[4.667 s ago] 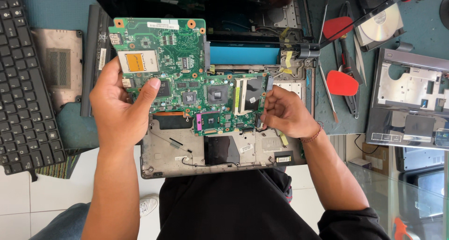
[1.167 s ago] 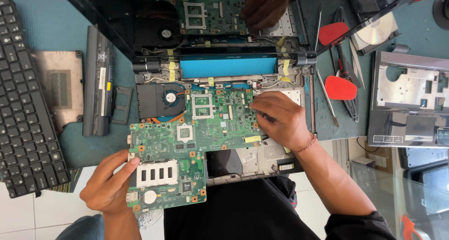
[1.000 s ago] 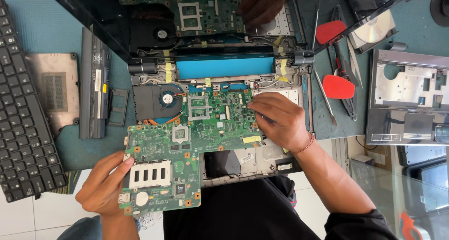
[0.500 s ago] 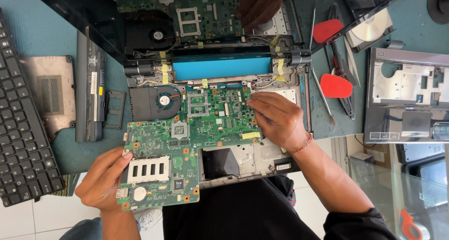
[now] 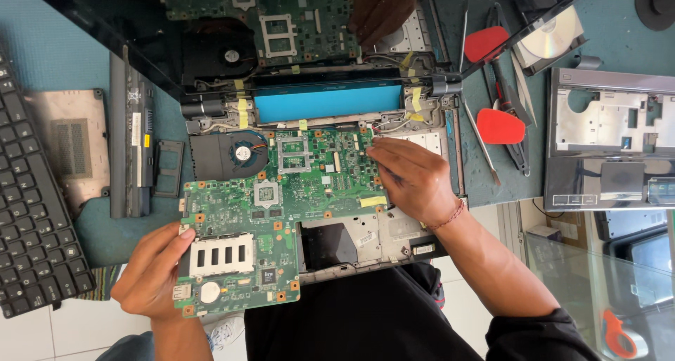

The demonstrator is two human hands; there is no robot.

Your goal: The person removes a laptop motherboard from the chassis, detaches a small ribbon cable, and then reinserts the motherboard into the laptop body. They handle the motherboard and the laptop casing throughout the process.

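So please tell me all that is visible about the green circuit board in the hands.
The green circuit board is a large, irregular laptop mainboard lying flat over the open grey laptop base. It carries silver sockets, a metal slotted frame, a round coin cell, orange-ringed screw holes and yellow tape. The left hand grips its lower left edge; the right hand presses its upper right corner.

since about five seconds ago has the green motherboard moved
Yes. The green motherboard has come down toward the person and been turned over, judged against the blue strip on the laptop base. The left hand holds its near-left corner; the right hand rests on its right edge.

Keyboard (image 5: 35,213) cut off at left edge.
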